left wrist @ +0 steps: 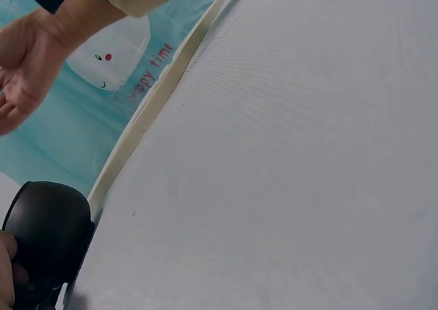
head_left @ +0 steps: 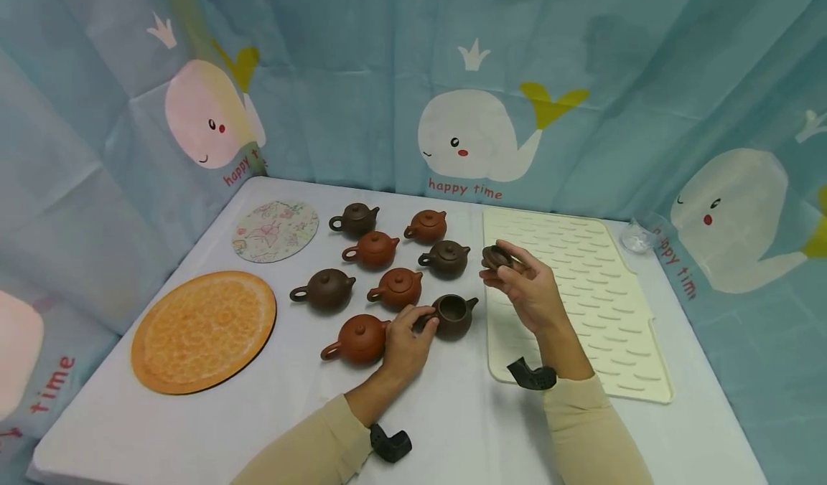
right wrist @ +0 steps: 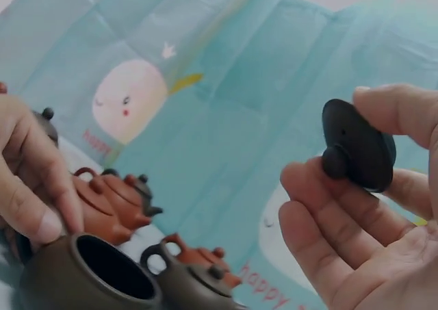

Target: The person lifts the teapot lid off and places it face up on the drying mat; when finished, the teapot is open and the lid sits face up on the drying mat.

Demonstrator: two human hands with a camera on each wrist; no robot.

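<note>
My left hand [head_left: 407, 343] holds a dark brown teapot [head_left: 455, 328] by its handle. The pot is upright on the white table, its top uncovered, spout to the right. My right hand [head_left: 531, 290] is raised over the cream mat and pinches a small dark teapot lid [head_left: 496, 257] by the rim. In the right wrist view the lid [right wrist: 357, 146] is tilted on edge, its knob turned toward the fingers. The uncovered pot [right wrist: 58, 279] sits below at left. Only the pot's dark side [left wrist: 51, 224] and a bit of the left fingers show in the left wrist view.
Several lidded teapots stand left of and behind the held one, including a reddish pot [head_left: 362, 339] beside the left hand and a dark pot [head_left: 447, 259]. A cream ridged mat [head_left: 581, 313], an orange round mat [head_left: 203, 331], a floral round mat [head_left: 276, 230] and a clear container [head_left: 639, 237] lie around.
</note>
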